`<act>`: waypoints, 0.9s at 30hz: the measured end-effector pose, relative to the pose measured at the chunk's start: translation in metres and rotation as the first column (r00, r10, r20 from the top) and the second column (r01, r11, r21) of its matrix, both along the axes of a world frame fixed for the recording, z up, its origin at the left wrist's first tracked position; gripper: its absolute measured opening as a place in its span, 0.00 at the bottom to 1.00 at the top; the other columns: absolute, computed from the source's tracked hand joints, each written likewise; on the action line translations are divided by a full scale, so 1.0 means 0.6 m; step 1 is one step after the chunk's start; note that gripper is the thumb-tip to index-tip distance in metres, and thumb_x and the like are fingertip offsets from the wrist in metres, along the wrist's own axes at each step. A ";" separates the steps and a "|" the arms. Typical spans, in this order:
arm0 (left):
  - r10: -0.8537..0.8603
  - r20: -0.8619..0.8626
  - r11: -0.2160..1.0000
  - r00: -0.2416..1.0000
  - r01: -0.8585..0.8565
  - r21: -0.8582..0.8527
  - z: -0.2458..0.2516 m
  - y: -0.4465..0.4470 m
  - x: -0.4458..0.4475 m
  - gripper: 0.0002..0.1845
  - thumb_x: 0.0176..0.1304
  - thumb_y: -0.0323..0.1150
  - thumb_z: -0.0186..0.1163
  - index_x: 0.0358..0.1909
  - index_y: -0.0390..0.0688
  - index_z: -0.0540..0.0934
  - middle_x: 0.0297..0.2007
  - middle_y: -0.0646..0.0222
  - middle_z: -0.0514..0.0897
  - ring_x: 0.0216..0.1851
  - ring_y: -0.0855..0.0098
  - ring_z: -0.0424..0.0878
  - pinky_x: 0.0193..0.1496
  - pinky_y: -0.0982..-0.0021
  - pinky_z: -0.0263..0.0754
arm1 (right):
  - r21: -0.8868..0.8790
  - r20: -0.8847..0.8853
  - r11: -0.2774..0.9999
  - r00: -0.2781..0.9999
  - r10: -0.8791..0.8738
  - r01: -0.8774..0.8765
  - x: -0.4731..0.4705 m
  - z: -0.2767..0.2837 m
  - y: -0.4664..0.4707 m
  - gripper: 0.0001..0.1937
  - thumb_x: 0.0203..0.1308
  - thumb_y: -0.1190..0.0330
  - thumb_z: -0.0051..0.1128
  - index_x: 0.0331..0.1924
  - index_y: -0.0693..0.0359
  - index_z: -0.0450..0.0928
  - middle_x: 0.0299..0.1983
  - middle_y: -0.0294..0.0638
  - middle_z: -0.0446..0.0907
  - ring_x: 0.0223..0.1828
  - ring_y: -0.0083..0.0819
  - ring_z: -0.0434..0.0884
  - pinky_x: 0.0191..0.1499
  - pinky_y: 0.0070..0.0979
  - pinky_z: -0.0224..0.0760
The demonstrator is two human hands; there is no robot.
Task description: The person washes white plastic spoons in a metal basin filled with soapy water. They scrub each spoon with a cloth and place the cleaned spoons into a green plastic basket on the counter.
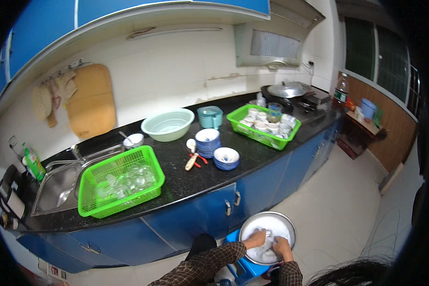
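Observation:
A round metal basin (295,232) full of white suds (252,226) stands low before me, on or just above a blue plastic stool (248,273). My left hand (257,238) is over the suds, its fingers closed around a small pale object (268,233), which may be a cup or glass. Close by on the right, my right hand (281,246) dips its fingers to the foam. Whether it holds anything is hidden. Both forearms wear dark checked sleeves.
A green basket (87,200) of clear glasses (132,180) overlaps the sink (53,189). Stacked bowls (226,159), red-handled pliers (198,159), a pale green basin (168,125) and another green basket (259,137) of cups (261,126) stand on the black counter (178,189). Blue cabinets (178,223) border the metal basin.

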State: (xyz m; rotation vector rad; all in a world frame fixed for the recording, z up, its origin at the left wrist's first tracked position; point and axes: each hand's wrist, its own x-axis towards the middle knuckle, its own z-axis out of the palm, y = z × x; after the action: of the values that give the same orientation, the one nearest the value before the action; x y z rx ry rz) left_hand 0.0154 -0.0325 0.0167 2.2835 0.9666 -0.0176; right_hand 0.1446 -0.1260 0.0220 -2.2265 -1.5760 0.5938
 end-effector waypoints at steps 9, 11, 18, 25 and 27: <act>-0.139 0.303 0.752 0.943 -0.098 0.652 0.254 0.012 -0.120 0.06 0.47 0.31 0.49 0.19 0.42 0.73 0.19 0.62 0.76 0.18 0.62 0.76 0.15 0.63 0.68 | 0.020 -0.052 0.999 0.998 -0.032 0.033 -0.006 -0.002 0.002 0.19 0.41 0.65 0.51 0.39 0.66 0.75 0.35 0.56 0.75 0.40 0.47 0.74 0.45 0.34 0.66; -0.040 0.348 0.466 0.937 -0.291 0.836 0.338 0.039 -0.176 0.08 0.46 0.31 0.49 0.13 0.43 0.69 0.14 0.64 0.74 0.13 0.68 0.73 0.11 0.67 0.65 | -0.024 -0.040 0.998 0.997 -0.066 0.065 -0.006 0.001 0.003 0.18 0.42 0.65 0.54 0.39 0.65 0.75 0.37 0.53 0.75 0.42 0.44 0.75 0.46 0.30 0.66; 0.540 0.483 0.218 0.689 -0.669 0.711 0.484 0.240 -0.287 0.06 0.44 0.31 0.56 0.23 0.39 0.74 0.26 0.56 0.76 0.27 0.58 0.77 0.27 0.61 0.72 | -0.021 -0.055 0.997 0.996 -0.076 0.075 -0.012 0.001 0.002 0.17 0.42 0.64 0.54 0.38 0.64 0.76 0.37 0.53 0.75 0.41 0.45 0.75 0.46 0.30 0.66; 0.799 0.123 0.389 0.588 -0.662 0.641 0.449 0.353 -0.284 0.10 0.53 0.32 0.49 0.33 0.43 0.79 0.39 0.62 0.77 0.42 0.64 0.74 0.40 0.65 0.67 | -0.021 -0.108 0.995 0.989 -0.101 0.099 -0.004 0.008 -0.011 0.17 0.41 0.64 0.51 0.37 0.62 0.77 0.37 0.52 0.75 0.42 0.45 0.74 0.47 0.30 0.66; 0.788 0.117 0.376 0.604 -0.623 0.685 0.436 0.365 -0.289 0.11 0.54 0.32 0.48 0.33 0.43 0.79 0.39 0.61 0.77 0.42 0.64 0.75 0.40 0.64 0.67 | -0.034 -0.109 0.994 0.988 -0.109 0.106 -0.003 0.008 -0.012 0.17 0.40 0.65 0.50 0.37 0.62 0.77 0.37 0.52 0.75 0.42 0.45 0.74 0.47 0.30 0.66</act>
State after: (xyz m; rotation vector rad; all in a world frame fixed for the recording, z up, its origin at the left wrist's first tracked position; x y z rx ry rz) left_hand -0.1580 0.1868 0.2785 2.2318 2.3805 0.5477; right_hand 0.1428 -0.1333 0.0270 -2.2411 -1.3925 0.6999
